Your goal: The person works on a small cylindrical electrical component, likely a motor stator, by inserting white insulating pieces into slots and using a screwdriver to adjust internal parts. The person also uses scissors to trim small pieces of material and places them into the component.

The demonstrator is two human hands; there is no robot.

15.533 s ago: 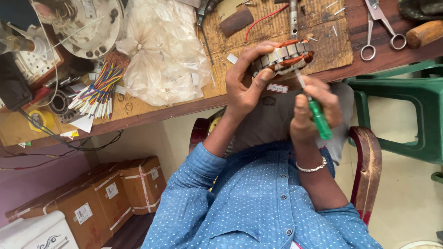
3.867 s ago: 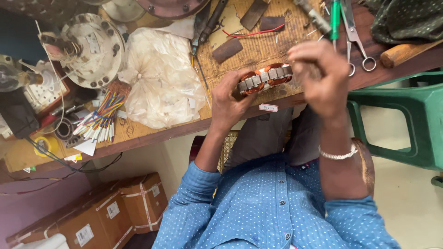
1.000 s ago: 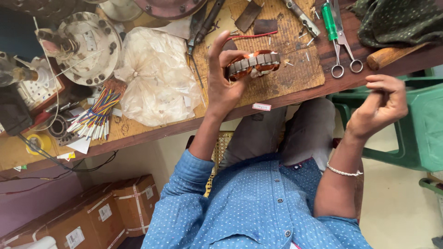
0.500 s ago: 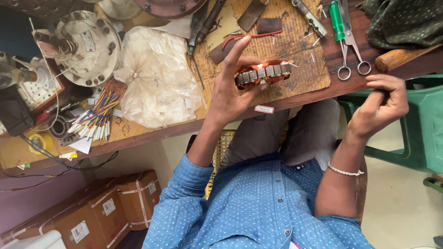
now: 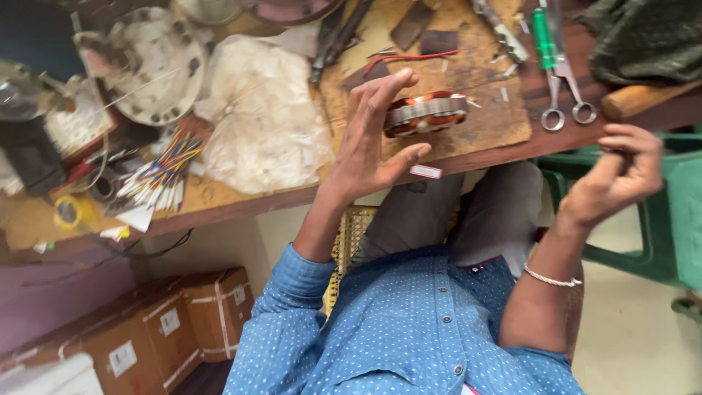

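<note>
My left hand (image 5: 373,146) grips the copper-wound motor coil (image 5: 425,112) above the workbench (image 5: 241,197) for access, while my right hand (image 5: 614,175) pinches shut, seemingly empty.

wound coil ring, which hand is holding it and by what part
The left hand holds the copper-wound ring by its near edge, fingers spread; the right hand is off it.
</note>
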